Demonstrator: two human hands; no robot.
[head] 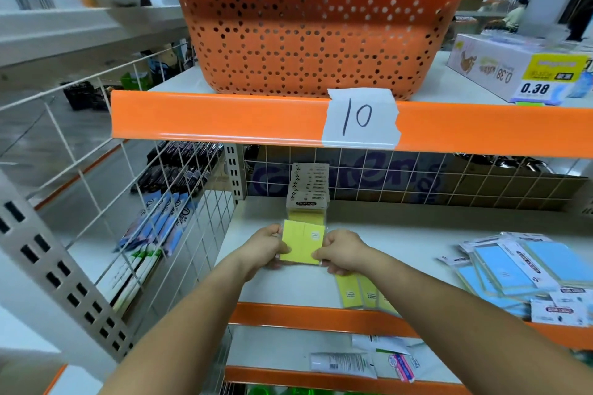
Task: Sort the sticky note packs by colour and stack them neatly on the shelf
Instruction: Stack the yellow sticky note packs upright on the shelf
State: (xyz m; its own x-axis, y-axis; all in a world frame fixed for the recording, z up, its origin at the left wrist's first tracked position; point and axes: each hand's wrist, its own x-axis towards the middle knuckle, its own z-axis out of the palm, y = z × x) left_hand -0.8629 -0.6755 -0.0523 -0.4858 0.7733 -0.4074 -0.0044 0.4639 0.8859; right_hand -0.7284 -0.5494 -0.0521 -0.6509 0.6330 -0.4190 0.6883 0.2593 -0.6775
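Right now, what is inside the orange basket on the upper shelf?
The orange basket sits above eye level; its perforated wall hides the contents. Only blurred shapes show above the rim, too unclear to name.

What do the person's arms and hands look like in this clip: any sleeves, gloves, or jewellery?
Both forearms are bare right up to the bottom edge of the picture; no sleeve shows. The left hand and the right hand wear no gloves. No watch, bracelet or ring is visible on either wrist or on the fingers that show.
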